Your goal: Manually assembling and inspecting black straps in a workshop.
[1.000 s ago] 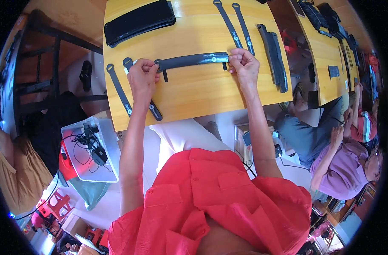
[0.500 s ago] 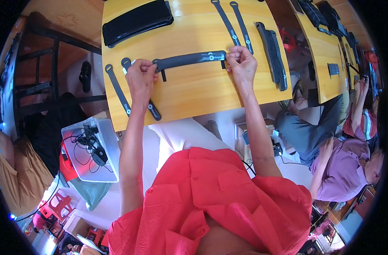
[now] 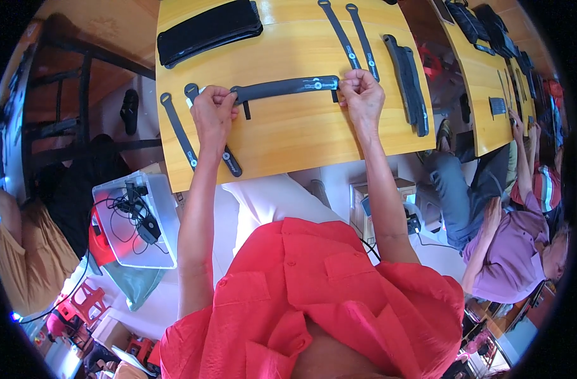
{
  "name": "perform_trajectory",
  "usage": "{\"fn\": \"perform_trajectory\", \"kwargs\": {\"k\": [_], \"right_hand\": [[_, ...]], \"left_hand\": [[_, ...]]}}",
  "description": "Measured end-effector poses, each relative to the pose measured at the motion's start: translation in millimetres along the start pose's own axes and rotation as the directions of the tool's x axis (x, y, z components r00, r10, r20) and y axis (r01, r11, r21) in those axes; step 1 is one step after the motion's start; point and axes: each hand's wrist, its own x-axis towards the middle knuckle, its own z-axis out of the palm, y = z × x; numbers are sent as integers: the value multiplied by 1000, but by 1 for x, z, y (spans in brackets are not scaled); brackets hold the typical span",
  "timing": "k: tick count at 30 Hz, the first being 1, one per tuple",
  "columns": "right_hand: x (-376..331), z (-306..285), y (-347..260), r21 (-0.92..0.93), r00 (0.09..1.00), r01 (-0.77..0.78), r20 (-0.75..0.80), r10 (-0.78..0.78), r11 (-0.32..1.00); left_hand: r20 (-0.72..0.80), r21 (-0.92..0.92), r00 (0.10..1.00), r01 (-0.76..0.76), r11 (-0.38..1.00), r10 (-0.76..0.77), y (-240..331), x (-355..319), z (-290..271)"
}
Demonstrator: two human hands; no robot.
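A dark grey strap (image 3: pixel 276 89) with pale printing near its right end is stretched level above the yellow table (image 3: pixel 288 139). My left hand (image 3: pixel 212 117) pinches its rounded left end, and my right hand (image 3: pixel 364 98) pinches the other. Below the strap, near each end, a short black strip (image 3: pixel 247 110) shows. Two similar straps with slotted round ends lie by my left hand: one outer strap (image 3: pixel 180 131), and one strap (image 3: pixel 231 163) partly covered by my hand and forearm. Beyond my right hand lie two more, a longer-looking strap (image 3: pixel 339 35) and its neighbour (image 3: pixel 362 43).
A thick stack of black straps (image 3: pixel 209 35) lies at the far left of the table, and a bundle of grey straps (image 3: pixel 407 85) at the right edge. A clear plastic bin (image 3: pixel 165 221) with cables stands lower left. A person in purple (image 3: pixel 512 252) sits at right.
The strap stays stretched between both hands, with hardly any movement of them. The view has shifted slightly, and people at the right have moved their arms and legs.
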Motion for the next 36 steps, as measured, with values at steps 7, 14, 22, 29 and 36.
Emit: {"fn": "perform_trajectory", "kwargs": {"k": [7,14,22,29,36], "right_hand": [[-1,0,-2,-6,1000,-13,-2,13,1000],[1,0,0,-31,1000,-5,-9,5,1000],[1,1,1,-40,1000,-7,-14,7,999],[1,1,2,-51,1000,9,-24,-10,999],[-1,2,0,-31,1000,14,-26,-15,999]], "left_hand": [[-9,-1,1000,-3,1000,3,2,-2,1],[-18,22,1000,-14,1000,14,3,-1,2],[-20,67,1000,-14,998,15,7,-2,2],[-17,68,1000,-11,998,12,3,0,3],[-28,89,1000,-5,996,8,1,2,2]]}}
